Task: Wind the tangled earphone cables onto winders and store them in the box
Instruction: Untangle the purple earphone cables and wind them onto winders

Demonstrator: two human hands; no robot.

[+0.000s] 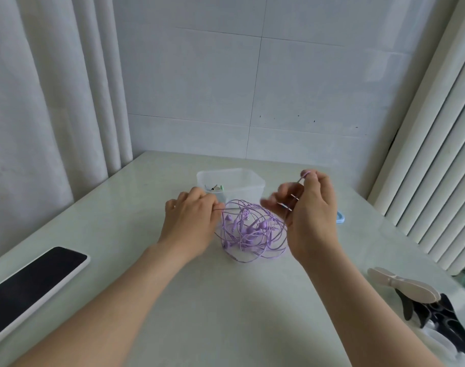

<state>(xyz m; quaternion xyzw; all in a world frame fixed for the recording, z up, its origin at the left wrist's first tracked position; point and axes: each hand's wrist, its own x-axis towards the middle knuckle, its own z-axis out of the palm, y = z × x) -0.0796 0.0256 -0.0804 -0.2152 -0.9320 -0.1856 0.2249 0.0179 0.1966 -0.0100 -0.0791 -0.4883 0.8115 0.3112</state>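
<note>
A tangle of purple earphone cables (252, 231) lies on the pale table (199, 300), just in front of a clear plastic box (236, 181). My left hand (191, 221) pinches a strand at the tangle's left side. To the right, my right hand (310, 215) is raised a little above the table and pinches another purple strand, which runs from its fingertips down into the tangle. Something small and green, with a plug end beside it, shows inside the box at its left.
A phone in a white case (30, 290) lies at the left edge of the table. Fish-shaped pieces, beige (403, 283) and black (437, 319), lie at the lower right. A blue object (340, 217) peeks out behind my right hand. Curtains hang at left and right.
</note>
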